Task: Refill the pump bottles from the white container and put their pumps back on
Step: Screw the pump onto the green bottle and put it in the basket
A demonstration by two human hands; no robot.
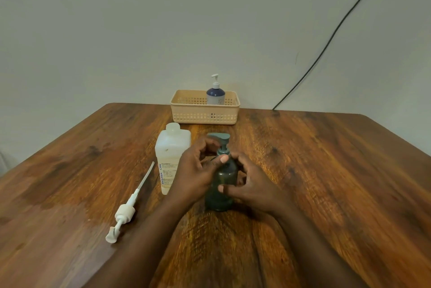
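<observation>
1. A dark green pump bottle (221, 185) stands upright on the wooden bench (326, 182), its grey-green pump (220, 139) seated on the neck.
2. The left hand (198, 171) curls around the bottle's neck and collar from the left, thumb across the front: a closed grip on the bottle.
3. The right hand (251, 185) wraps the bottle's body from the right, thumb on the front.
4. The white container (169, 159) stands just left, capped.
5. A loose white pump (128, 210) lies farther left.
6. A beige basket (198, 115) behind holds a blue pump bottle (215, 95).
</observation>
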